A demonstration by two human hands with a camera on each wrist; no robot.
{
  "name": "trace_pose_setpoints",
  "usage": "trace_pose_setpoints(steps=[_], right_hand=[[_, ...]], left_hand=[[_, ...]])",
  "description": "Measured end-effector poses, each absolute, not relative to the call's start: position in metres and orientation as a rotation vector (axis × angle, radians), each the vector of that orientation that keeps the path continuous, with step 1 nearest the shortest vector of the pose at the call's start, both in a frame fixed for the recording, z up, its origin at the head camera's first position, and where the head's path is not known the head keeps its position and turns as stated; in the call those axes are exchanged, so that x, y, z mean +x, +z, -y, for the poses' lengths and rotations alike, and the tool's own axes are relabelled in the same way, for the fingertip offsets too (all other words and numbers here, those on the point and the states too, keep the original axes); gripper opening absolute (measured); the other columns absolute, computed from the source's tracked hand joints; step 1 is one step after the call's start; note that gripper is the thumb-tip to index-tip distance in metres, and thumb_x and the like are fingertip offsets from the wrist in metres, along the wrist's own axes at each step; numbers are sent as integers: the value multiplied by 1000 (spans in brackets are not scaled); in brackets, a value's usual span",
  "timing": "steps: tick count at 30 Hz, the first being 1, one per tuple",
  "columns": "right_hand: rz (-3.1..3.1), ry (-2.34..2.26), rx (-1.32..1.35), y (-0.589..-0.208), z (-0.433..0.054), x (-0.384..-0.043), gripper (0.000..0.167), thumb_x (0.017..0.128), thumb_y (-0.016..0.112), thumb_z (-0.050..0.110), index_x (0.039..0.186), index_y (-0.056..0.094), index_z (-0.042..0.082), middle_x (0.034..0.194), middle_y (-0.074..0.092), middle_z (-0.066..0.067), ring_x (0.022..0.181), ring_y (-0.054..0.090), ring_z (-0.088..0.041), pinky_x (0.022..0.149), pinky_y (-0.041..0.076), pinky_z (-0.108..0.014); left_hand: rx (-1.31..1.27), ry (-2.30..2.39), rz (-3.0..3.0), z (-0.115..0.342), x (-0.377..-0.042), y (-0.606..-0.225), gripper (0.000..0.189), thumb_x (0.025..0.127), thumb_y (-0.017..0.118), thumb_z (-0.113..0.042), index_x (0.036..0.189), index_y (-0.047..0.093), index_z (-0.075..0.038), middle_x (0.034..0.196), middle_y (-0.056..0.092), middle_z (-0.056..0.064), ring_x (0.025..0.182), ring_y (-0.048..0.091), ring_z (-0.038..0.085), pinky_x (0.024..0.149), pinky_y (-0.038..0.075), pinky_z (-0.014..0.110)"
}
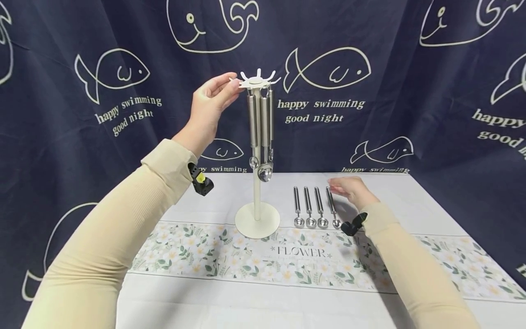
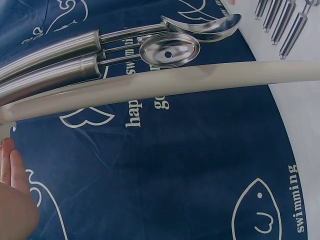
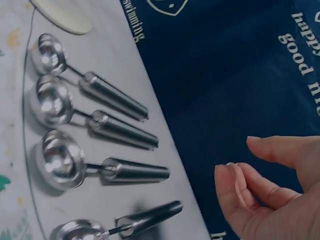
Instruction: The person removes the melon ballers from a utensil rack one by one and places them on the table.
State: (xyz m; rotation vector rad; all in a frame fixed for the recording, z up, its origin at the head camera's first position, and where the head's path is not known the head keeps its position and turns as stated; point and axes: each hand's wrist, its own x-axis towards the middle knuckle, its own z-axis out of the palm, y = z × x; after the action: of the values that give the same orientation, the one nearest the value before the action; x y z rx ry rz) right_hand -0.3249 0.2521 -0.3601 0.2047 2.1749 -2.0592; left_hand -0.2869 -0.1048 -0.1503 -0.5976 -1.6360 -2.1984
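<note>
A white utensil stand (image 1: 256, 192) with a ring of hooks at its top rises from a round base. My left hand (image 1: 213, 103) pinches one of the hooks at the left side of that top. Steel-handled utensils hang from it, among them a scoop (image 1: 265, 172) and a spoon with a hole in its bowl (image 2: 170, 50). To the right, several steel scoops (image 3: 60, 160) lie in a row on the table. My right hand (image 1: 349, 188) is by the handle end of the rightmost scoop (image 1: 331, 201), thumb and fingers apart, nothing between them in the right wrist view.
A white table (image 1: 185, 299) carries a flower-printed band (image 1: 185, 249) across its middle, just in front of the scoops. Behind it hangs a dark blue curtain (image 1: 263, 27) with fish and whale drawings.
</note>
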Motion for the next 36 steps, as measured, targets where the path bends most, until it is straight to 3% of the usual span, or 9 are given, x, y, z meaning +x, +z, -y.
trace_pose_setpoints(steps=[3,5,7,16,21,28,36], right_hand=[[-2083,-2182,133,-353,-251,-325,8,91,59,-4,98,63,-2,75,68,5,69,67,-4,86,58,-23],[-2007,-2264,95,-348,-250,-325,16,90,58,-8,83,64,4,73,70,3,68,69,-6,81,59,-22],[-1986,-2301,79,-344,-248,-325,20,90,58,-9,80,66,7,72,71,2,68,70,-7,78,60,-21],[-2053,-2286,25,-327,-239,-325,10,91,62,-3,99,60,2,76,72,4,72,71,-6,83,58,-21],[-2076,-2274,-64,-317,-229,-323,20,92,62,0,110,56,-4,80,72,4,78,71,-8,86,58,-22],[-2075,-2252,-190,-302,-213,-319,42,94,62,4,128,47,-15,87,72,3,83,71,-10,91,56,-24],[-2071,-2244,-251,-285,-194,-314,49,93,64,9,133,45,-13,98,70,-1,91,70,-13,93,56,-25]], left_hand=[[-591,-2203,1631,105,-287,-150,33,89,67,-2,120,60,6,97,70,6,90,70,11,100,52,28],[-590,-2208,1628,105,-287,-149,31,89,67,-2,118,61,5,96,70,6,89,70,11,100,52,29],[-590,-2214,1625,104,-287,-149,27,89,67,-1,114,62,4,95,70,6,89,70,12,100,52,29],[-591,-2241,1614,104,-287,-149,28,88,67,0,115,60,5,97,69,8,93,70,17,100,52,30],[-593,-2248,1600,104,-287,-149,32,88,67,0,118,58,8,96,69,7,92,70,16,101,52,32],[-615,-2202,1623,103,-288,-151,25,88,68,-2,112,61,1,94,70,4,89,71,12,101,52,32],[-603,-2204,1603,102,-288,-151,29,88,69,-1,114,60,3,91,70,3,87,71,13,102,51,34]])
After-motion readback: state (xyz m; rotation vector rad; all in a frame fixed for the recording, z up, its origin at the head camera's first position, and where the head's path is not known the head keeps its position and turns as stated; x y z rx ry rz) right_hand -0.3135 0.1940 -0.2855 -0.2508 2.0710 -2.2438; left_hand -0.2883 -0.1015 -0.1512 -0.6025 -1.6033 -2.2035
